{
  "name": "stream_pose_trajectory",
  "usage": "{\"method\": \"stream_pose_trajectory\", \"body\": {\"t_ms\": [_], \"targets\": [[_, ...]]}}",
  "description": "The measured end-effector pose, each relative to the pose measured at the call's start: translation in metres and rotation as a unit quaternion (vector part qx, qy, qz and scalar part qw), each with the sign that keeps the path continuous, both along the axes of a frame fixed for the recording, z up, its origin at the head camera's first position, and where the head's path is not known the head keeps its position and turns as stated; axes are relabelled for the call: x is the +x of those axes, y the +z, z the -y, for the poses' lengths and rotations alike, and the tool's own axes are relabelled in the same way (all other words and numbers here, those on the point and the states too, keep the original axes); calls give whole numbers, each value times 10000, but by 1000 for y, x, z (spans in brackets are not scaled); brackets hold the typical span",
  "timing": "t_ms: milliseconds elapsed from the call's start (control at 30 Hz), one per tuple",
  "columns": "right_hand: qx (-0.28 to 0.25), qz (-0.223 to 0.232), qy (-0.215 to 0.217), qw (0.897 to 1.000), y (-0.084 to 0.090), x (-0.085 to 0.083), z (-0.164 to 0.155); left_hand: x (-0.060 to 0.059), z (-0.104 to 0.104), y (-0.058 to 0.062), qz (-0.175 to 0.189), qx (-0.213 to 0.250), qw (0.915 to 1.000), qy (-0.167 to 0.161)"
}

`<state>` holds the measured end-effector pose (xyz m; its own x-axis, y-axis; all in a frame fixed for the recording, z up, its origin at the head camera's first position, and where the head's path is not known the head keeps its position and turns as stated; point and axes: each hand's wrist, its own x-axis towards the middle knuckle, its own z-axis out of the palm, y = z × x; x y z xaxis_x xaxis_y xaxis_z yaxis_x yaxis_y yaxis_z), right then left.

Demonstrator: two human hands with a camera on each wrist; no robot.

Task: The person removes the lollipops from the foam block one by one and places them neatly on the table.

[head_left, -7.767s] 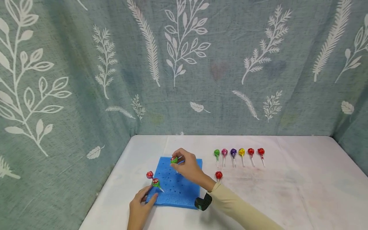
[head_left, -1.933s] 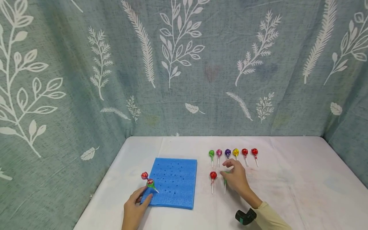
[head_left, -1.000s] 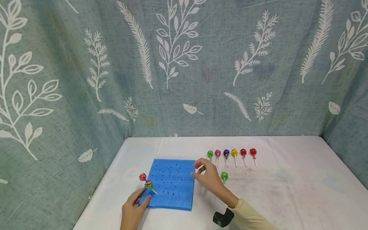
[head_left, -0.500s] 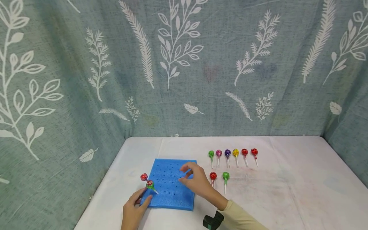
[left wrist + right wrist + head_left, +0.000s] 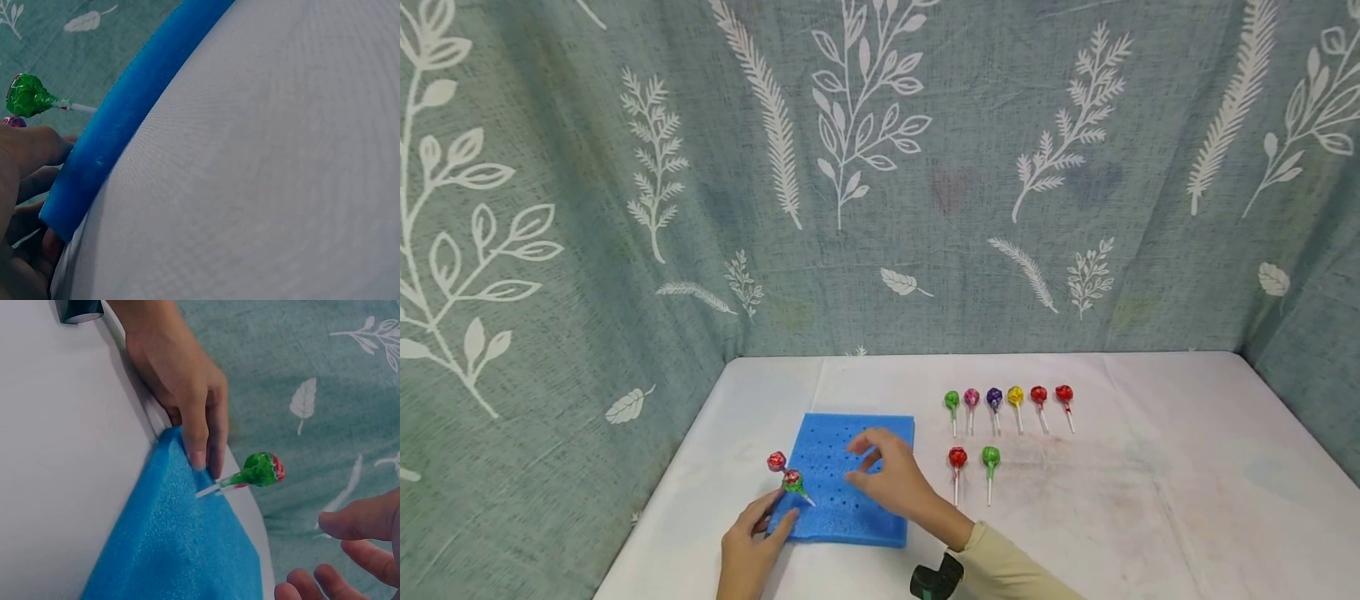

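Observation:
A blue foam board (image 5: 880, 527) with several small holes lies on the table. Its near-left corner is gripped by my left hand (image 5: 752, 537), thumb on top and fingers along the side edge; the left wrist view shows those fingers (image 5: 39, 147) against the board's edge. Beside the thumb a green-and-red lollipop (image 5: 792, 481) stands in the foam on its white stick, leaning left. Just behind it is a red-and-purple lollipop (image 5: 777, 461). My right hand (image 5: 891, 479) hovers over the middle of the board, fingers loosely bent, holding nothing; its thumb (image 5: 359, 520) is apart from the fingers.
At the back right a row of lollipops lies on the white table (image 5: 1150, 500), from green (image 5: 952, 400) to red (image 5: 1064, 393). In front of them lie a red lollipop (image 5: 957, 458) and a green lollipop (image 5: 991, 457). A patterned curtain (image 5: 970, 183) encloses the table.
My right hand held a green-and-red lollipop over the board earlier. A green lollipop then appeared beside the front red one, and the emptied hand moved left over the board. My left hand stayed.

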<state>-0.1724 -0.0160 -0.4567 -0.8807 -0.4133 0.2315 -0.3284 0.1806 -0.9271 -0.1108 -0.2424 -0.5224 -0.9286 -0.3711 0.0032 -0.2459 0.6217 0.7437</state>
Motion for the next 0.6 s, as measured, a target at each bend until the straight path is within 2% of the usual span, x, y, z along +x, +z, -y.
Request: {"method": "stream_pose_trajectory", "body": {"t_ms": [600], "targets": [[127,-259,33,9996,-3,-1,26,1,0,1,-94,2,10000,-29]]}}
